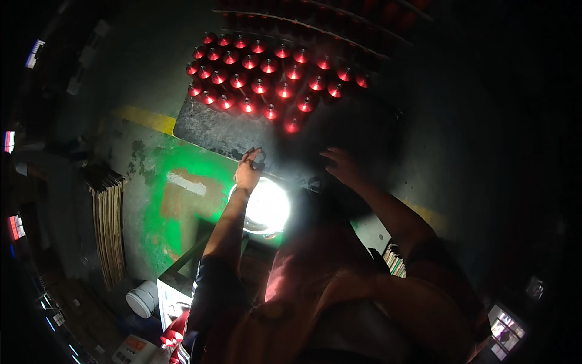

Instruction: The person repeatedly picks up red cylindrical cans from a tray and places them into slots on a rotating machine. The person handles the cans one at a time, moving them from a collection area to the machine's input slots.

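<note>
My left hand [247, 173] reaches forward beside a glaring round white light [267, 205]. Its fingers are stretched out and parted from the thumb, close to the near edge of a dark grey board [218, 128]. Further right, my right hand [343, 166] hovers in shadow with its fingers apart and nothing visible in it. Beyond both hands, rows of red cylinders [259, 85] with rounded shoulders and small metal necks stand upright on the board. One red cylinder [292, 125] is the nearest of them to me. Glare and shadow hide the area between my hands.
Behind the cylinders, more dark red rows stand past a pale divider [291, 19]. A stack of flattened cardboard [108, 227] leans at the left. A white bucket [143, 299] lies lower left, near a table edge [182, 267]. A yellow floor line [145, 119] meets the board.
</note>
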The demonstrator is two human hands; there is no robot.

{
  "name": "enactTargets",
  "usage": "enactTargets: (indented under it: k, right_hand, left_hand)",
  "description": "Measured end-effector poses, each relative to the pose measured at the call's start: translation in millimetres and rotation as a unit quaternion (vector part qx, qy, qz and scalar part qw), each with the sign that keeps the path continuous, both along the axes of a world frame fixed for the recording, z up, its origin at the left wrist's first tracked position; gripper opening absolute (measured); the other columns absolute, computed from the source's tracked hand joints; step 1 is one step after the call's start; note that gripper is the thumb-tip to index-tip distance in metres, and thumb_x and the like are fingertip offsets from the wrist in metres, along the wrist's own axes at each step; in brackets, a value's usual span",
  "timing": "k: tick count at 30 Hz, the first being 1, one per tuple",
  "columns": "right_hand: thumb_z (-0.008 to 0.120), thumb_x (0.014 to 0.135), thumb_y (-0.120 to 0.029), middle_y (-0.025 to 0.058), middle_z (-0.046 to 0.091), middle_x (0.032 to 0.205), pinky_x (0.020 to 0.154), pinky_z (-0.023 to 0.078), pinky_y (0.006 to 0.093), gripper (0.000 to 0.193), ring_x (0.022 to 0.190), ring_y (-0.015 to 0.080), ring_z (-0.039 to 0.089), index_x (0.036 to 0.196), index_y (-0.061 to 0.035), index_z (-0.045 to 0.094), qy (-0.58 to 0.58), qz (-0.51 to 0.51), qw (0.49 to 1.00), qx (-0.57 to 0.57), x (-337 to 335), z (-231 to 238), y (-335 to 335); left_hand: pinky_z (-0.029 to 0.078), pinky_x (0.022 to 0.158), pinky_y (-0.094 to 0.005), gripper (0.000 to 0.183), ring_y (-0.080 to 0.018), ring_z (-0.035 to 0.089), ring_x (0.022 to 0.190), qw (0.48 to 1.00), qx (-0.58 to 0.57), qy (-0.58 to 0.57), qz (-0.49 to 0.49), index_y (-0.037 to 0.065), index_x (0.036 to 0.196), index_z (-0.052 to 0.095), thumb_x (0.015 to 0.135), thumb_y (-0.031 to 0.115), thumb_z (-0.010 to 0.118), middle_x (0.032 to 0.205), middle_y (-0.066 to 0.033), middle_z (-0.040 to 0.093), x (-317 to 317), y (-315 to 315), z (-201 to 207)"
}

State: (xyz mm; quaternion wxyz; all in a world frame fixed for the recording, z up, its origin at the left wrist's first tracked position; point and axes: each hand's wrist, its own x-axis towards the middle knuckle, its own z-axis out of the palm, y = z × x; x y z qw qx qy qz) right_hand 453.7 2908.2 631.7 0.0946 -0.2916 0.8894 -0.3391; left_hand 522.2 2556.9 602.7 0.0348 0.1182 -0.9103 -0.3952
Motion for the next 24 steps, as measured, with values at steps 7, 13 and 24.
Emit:
enactTargets:
  k: [7,13,24]
  right_hand:
    - [0.082,0.069,-0.014,0.0183,0.013,0.162,0.115,0.031,0.0523,0.074,0.143,0.0447,0.023,0.135,-0.0338,0.058,0.014,0.081,0.996,0.035,-136.6,-115.9,-116.0]
    - [0.081,0.07,-0.012,0.0175,0.026,0.154,0.113,0.035,0.0494,0.054,0.139,0.0422,0.029,0.118,-0.0333,0.069,0.06,0.048,0.997,-0.013,-190.1,-175.4,-153.0]
    - [0.077,0.071,-0.007,0.0127,0.044,0.14,0.104,0.043,0.0435,0.046,0.126,0.035,0.045,0.11,-0.0305,0.074,0.068,0.061,0.99,-0.105,-194.9,-172.8,-125.4]
  left_hand:
    - [0.041,0.108,-0.0418,0.062,-0.0387,0.041,0.131,0.999,-0.036,-0.01,-0.026,0.026,0.135,0.058,0.076,0.014,0.074,0.159,-0.01,0.028,-132.1,5.8,-54.6]
    - [0.037,0.111,-0.0461,0.051,-0.0448,0.031,0.137,0.991,-0.11,0.076,-0.027,0.03,0.124,0.066,0.076,0.018,0.076,0.157,-0.0135,0.026,-246.9,14.0,-108.8]
    - [0.044,0.088,-0.0441,0.029,-0.0314,0.052,0.114,0.986,-0.114,0.113,-0.034,0.027,0.099,0.077,0.071,0.021,0.081,0.141,-0.0048,0.048,-201.0,-3.7,-112.2]
